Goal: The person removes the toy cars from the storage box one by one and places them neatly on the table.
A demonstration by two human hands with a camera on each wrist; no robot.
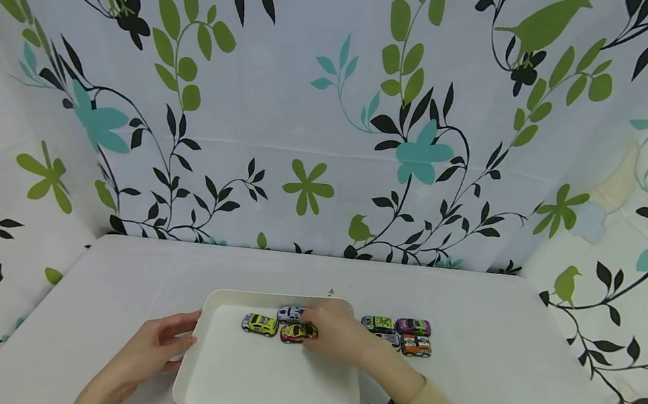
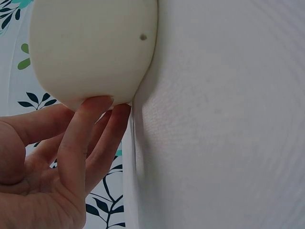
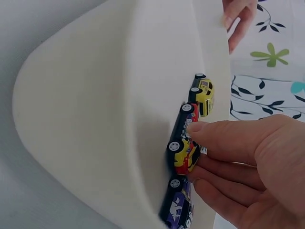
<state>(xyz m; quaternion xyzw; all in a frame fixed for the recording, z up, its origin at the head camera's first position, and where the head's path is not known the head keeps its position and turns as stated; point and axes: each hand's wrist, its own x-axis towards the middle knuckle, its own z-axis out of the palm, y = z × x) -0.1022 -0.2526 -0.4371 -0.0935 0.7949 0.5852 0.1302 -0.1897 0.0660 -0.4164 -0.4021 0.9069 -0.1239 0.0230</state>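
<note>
A shallow cream tray (image 1: 267,382) lies on the white table. My right hand (image 1: 335,333) reaches over its right side and pinches a red-and-yellow toy car (image 3: 183,148) between thumb and fingers. Just left of that car stands a yellow toy car (image 1: 259,324), and behind it a silver-white toy car (image 1: 289,313). Close under the right fingertips, the right wrist view shows a purple toy car (image 3: 178,205), which the hand hides in the head view. At the tray's left rim, my left hand (image 1: 158,343) holds the edge with thumb and fingertips.
Right of the tray, several toy cars stand together on the table: a green one (image 1: 377,323), a purple one (image 1: 414,326), an orange one (image 1: 417,346) and a partly covered striped one (image 1: 389,338). A leaf-patterned cloth (image 1: 262,108) hangs behind and beside the table.
</note>
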